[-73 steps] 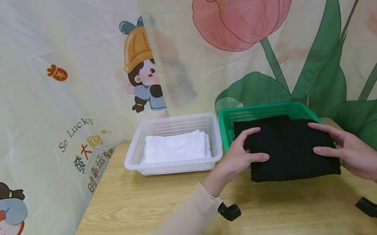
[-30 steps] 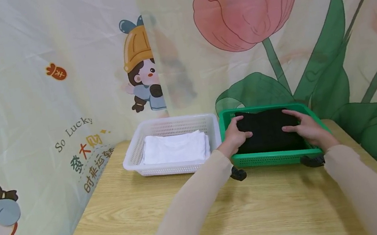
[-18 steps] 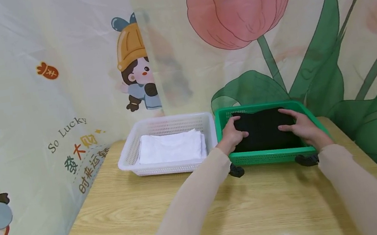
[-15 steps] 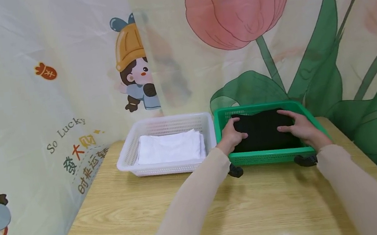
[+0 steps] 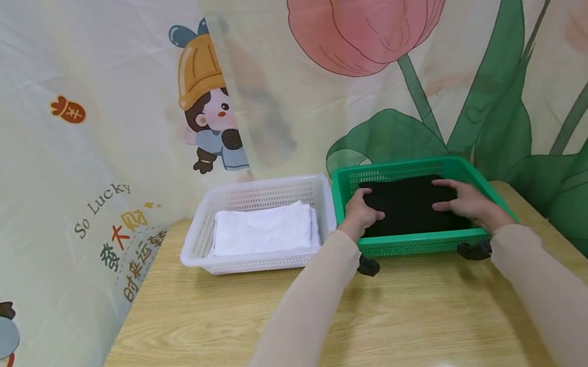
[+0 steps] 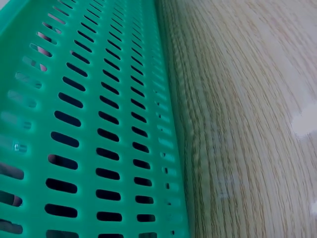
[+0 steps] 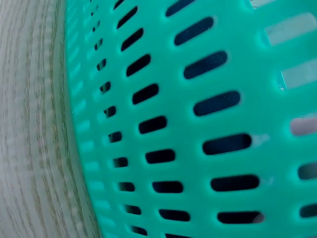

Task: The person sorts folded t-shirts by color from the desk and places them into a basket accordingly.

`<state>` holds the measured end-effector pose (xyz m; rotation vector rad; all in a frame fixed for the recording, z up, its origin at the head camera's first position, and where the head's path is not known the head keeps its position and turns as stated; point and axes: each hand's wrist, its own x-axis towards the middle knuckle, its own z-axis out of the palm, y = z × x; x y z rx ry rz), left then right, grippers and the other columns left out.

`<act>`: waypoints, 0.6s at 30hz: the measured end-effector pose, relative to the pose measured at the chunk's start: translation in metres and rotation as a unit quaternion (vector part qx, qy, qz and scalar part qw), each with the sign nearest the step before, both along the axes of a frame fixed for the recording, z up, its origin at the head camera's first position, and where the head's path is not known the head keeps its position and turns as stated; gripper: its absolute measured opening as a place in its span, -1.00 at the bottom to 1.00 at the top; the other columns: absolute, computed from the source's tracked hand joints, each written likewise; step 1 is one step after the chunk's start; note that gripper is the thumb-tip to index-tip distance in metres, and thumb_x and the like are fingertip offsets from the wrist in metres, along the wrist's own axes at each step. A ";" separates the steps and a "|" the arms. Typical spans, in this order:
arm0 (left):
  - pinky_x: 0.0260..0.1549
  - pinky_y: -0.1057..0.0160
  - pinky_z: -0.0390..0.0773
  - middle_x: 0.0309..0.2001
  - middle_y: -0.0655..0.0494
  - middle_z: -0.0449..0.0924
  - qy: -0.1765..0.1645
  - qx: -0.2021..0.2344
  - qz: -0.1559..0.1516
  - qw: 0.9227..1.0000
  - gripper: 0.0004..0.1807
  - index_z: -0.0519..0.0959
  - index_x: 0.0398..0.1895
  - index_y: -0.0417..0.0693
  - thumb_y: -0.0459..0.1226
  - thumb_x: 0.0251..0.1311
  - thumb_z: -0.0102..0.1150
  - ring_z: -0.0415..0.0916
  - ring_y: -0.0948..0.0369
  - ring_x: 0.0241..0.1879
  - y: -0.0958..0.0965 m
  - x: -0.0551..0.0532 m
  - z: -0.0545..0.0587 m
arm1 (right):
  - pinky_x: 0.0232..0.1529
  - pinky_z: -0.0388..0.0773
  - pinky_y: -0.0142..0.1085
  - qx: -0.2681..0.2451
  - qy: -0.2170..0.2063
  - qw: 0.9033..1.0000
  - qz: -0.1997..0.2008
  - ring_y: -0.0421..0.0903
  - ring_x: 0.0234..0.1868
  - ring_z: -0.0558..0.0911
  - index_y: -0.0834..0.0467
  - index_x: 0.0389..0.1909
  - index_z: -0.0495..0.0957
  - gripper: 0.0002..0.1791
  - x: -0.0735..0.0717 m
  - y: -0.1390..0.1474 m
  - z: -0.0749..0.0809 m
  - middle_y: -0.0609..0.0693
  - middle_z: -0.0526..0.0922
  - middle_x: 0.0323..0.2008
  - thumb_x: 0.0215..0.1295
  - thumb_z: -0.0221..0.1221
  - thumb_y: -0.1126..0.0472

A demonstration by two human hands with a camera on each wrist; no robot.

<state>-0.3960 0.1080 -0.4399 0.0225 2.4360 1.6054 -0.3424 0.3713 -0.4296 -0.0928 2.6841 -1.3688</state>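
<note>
A folded black cloth (image 5: pixel 408 207) lies inside the green plastic basket (image 5: pixel 425 244) in the head view. My left hand (image 5: pixel 358 214) holds its left side, thumb and index finger on top. On the opposite side my right hand (image 5: pixel 470 203) holds it the same way, thumb and index finger reaching inward over the cloth. The other fingers of both hands are largely hidden. Each wrist view is filled by the basket's slotted wall (image 6: pixel 89 119) beside the wooden table (image 6: pixel 237 129). Dark fabric shows through the slots of the green wall (image 7: pixel 185 134) in the right wrist view.
Left of the green basket, almost touching it, stands a white plastic basket (image 5: pixel 260 263) with a folded white cloth (image 5: pixel 261 229) inside. Both baskets sit near the back of the wooden table (image 5: pixel 224 327), against a printed curtain (image 5: pixel 268 86).
Both hands have carried the black cloth from above the basket's front edge back and down into the green basket. In the last half second, its far edge has dropped slightly and flattened.
</note>
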 end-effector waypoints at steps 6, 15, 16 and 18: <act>-0.19 0.13 0.54 0.39 -0.05 0.49 -0.005 -0.011 0.000 1.000 -0.18 0.43 0.51 0.20 -0.46 0.22 0.50 0.47 0.10 -0.26 0.000 -0.002 -0.001 | 0.45 0.02 0.50 0.009 -0.023 1.000 -0.003 0.60 0.58 -0.15 0.25 0.72 -0.12 -0.12 0.002 -0.001 0.001 0.52 -0.31 0.64 0.60 0.18 0.21; 0.10 0.04 0.63 0.45 -0.01 0.44 -0.001 -0.025 -0.001 1.000 -0.20 0.45 0.49 0.22 -0.41 0.20 0.54 0.55 0.05 0.11 0.001 -0.002 -0.002 | 0.44 0.04 0.50 0.011 -0.031 0.999 -0.004 0.61 0.57 -0.13 0.27 0.71 -0.13 -0.11 0.003 -0.002 0.001 0.53 -0.31 0.63 0.61 0.18 0.21; 0.14 0.03 0.63 0.46 -0.01 0.43 -0.001 -0.026 -0.001 1.000 -0.20 0.46 0.48 0.22 -0.40 0.20 0.54 0.54 0.04 0.17 0.001 -0.001 -0.002 | 0.44 0.04 0.50 0.012 -0.031 0.999 -0.005 0.61 0.57 -0.14 0.27 0.71 -0.13 -0.11 0.003 -0.001 0.000 0.53 -0.31 0.63 0.61 0.18 0.21; 0.18 0.01 0.62 0.49 0.00 0.41 -0.002 -0.026 -0.001 1.000 -0.21 0.47 0.48 0.22 -0.39 0.21 0.54 0.51 0.02 0.26 0.001 -0.001 -0.001 | 0.45 0.02 0.50 0.010 -0.033 0.999 -0.006 0.61 0.57 -0.15 0.26 0.71 -0.13 -0.12 0.002 -0.001 -0.001 0.52 -0.32 0.64 0.61 0.18 0.20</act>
